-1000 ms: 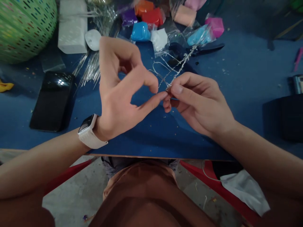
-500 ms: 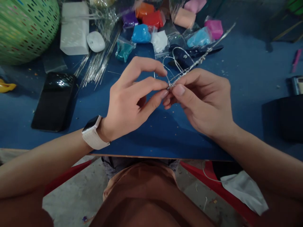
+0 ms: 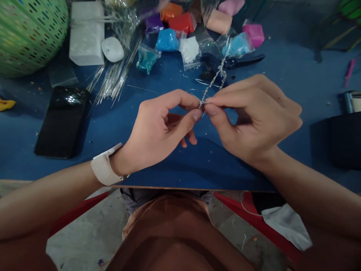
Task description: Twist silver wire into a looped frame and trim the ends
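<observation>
A twisted silver wire figure (image 3: pixel 209 87) rises from between my fingertips, its upper end leaning away over the table with thin loops at its side. My left hand (image 3: pixel 166 128) pinches its lower end between thumb and index finger; the other fingers curl beneath. From the other side my right hand (image 3: pixel 251 116) closes thumb and index finger on the wire close to the same spot. The two sets of fingertips almost meet. Behind the wire lie dark-handled pliers (image 3: pixel 245 61), partly covered by it. A bundle of straight silver wires (image 3: pixel 114 84) lies to the left.
Bagged clay blocks, among them a blue block (image 3: pixel 167 40) and a white block (image 3: pixel 189 50), line the back of the blue table (image 3: pixel 180 169). A black phone (image 3: pixel 62 122) lies at left, below a green perforated basket (image 3: pixel 31 37). A black box (image 3: pixel 335 141) stands at right.
The wire figure has swung from leaning right to more upright. My left index finger has come down onto it, and my right hand has turned, its knuckles shifting right.
</observation>
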Tool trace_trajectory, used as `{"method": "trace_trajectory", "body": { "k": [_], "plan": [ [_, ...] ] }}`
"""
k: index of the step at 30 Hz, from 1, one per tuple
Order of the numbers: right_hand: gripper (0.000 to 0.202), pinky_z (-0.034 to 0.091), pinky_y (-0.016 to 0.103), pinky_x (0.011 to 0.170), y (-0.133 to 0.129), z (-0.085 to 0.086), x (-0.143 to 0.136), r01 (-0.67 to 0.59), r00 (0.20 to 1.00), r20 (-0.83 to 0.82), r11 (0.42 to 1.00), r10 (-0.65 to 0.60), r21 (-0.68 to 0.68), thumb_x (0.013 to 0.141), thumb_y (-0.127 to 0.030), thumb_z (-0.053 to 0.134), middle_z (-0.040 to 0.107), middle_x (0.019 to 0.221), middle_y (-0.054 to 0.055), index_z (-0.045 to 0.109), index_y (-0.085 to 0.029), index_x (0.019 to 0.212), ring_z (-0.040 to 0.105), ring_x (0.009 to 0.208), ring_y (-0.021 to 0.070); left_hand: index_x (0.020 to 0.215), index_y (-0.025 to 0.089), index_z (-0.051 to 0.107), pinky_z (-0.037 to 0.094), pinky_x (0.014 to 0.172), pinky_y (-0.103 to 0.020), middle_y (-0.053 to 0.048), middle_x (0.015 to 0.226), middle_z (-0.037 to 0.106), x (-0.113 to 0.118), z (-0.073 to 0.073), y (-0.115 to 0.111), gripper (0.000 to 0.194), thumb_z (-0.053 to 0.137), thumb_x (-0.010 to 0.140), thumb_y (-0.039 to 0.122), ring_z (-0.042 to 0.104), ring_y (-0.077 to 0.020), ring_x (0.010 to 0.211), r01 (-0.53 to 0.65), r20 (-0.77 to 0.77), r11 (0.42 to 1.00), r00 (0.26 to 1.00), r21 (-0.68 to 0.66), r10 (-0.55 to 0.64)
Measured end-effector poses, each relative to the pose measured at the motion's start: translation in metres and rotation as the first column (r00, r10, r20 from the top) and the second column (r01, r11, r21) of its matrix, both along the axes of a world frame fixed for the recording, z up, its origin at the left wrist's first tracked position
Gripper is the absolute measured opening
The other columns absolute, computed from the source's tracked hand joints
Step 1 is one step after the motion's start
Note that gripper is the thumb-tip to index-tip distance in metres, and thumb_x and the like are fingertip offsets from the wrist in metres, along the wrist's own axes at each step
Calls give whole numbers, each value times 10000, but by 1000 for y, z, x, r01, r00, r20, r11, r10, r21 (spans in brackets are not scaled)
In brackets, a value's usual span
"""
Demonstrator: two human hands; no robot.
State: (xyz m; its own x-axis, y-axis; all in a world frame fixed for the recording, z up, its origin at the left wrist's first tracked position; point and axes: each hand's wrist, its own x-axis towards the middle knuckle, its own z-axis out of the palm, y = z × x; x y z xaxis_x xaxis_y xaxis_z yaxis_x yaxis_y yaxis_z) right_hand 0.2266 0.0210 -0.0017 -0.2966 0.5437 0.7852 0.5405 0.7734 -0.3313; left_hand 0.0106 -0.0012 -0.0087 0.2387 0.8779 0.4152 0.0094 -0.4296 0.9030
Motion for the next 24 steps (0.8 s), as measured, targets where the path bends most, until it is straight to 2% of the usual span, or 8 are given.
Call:
{"method": "trace_trajectory", "body": {
  "k": [5,10,13,15,16,18,20,24],
  "plan": [
    [224,680,353,838,4,3,6,-7,992,125,982,-17,190,1064,-165,808,885,993,-24,804,-357,1181,837,835,202,1035,237,790,739,660,-249,7,954,843,-2,5,2,279,773,1169,482,842,-130,705,-21,-52,1000,998,20,22],
    [288,690,356,785,10,2,10,-63,981,194,951,4,303,993,-122,792,885,1002,-35,813,-356,1159,826,814,212,1007,247,798,695,588,-229,8,953,823,-2,5,4,300,812,1140,515,787,-100,651,-43,-39,991,998,128,49],
    [244,699,360,774,9,4,9,-114,989,107,980,97,165,1028,-144,792,907,1003,-58,836,-375,1097,852,835,208,1043,260,814,626,518,-206,3,975,820,-4,4,6,169,821,1139,399,737,-81,622,-44,-48,973,997,225,56],
    [214,703,390,752,6,6,6,-168,985,-39,985,167,-43,1063,-188,777,910,986,-50,858,-384,1081,854,840,226,1053,256,812,618,535,-227,-3,979,828,-5,3,7,92,784,1137,279,738,-95,641,-54,-76,954,994,294,79],
    [181,704,401,740,3,6,5,-211,973,-131,965,191,-158,1073,-220,791,908,989,-35,874,-381,1088,849,838,234,1051,248,808,627,558,-239,-6,977,831,-6,3,7,88,771,1130,241,747,-103,657,-59,-92,944,991,324,93],
    [92,706,384,719,-1,6,2,-320,925,-317,879,210,-353,1055,-279,882,895,992,-13,908,-355,1100,833,812,224,1040,238,803,642,599,-247,-7,967,836,-8,5,8,112,750,1135,210,756,-108,676,-66,-139,927,982,370,125],
    [105,704,335,715,-3,6,-1,-441,854,-485,760,190,-478,993,-287,988,883,975,-10,932,-325,1074,820,779,191,1026,238,807,642,615,-239,-7,964,844,-10,7,7,142,742,1146,200,747,-100,677,-72,-202,913,965,402,165],
    [79,695,245,704,0,5,-5,-723,639,-757,440,136,-532,1008,-220,976,873,876,-27,945,-292,1018,817,749,139,1045,231,838,653,668,-237,8,958,861,-13,10,8,117,773,1133,188,756,-99,722,-105,-249,852,931,512,265]
  ]
}}
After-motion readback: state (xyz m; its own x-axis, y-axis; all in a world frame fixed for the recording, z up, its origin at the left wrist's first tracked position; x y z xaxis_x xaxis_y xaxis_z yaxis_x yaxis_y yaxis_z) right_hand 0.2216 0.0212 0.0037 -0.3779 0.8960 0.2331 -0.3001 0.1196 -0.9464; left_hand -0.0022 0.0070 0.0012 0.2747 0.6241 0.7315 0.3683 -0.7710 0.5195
